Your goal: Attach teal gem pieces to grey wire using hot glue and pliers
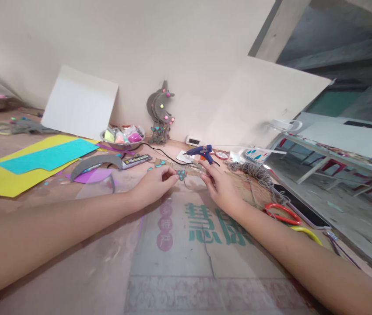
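My left hand (156,181) pinches a small grey piece dotted with teal (181,175) between thumb and fingertips, just above the cardboard. A thin grey strand hangs below that piece. Across from it, my right hand (218,183) has thumb and fingers drawn together; what lies between them is too small to make out. Right behind my right hand is a blue glue gun (203,152), its nozzle pointing left. More small teal-and-grey pieces (160,162) lie beyond my left hand. Printed cardboard (179,262) covers the table under both hands.
Grey yarn (254,173), red-handled scissors (281,213) and a phone (300,205) lie at right. Left are yellow (5,183) and teal sheets (51,156), a grey arc (96,164) and a bowl of coloured packets (123,144). A grey moon ornament (158,107) leans against the wall.
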Demonstrator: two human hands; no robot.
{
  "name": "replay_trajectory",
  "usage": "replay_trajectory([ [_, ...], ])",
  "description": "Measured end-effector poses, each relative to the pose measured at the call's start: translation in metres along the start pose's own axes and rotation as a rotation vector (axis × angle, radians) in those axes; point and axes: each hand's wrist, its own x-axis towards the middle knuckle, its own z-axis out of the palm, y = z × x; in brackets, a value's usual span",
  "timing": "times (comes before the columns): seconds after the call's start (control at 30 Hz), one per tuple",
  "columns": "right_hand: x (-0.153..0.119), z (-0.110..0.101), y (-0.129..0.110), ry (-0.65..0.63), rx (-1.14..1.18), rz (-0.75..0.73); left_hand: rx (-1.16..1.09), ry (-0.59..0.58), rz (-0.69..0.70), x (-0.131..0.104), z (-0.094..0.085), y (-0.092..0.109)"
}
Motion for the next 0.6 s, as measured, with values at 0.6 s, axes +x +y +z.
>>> replay_trajectory([
  [0.6,0.004,-0.007,-0.016,-0.099,0.381,-0.026,0.073,0.114,0.179,-0.005,-0.001,0.010],
])
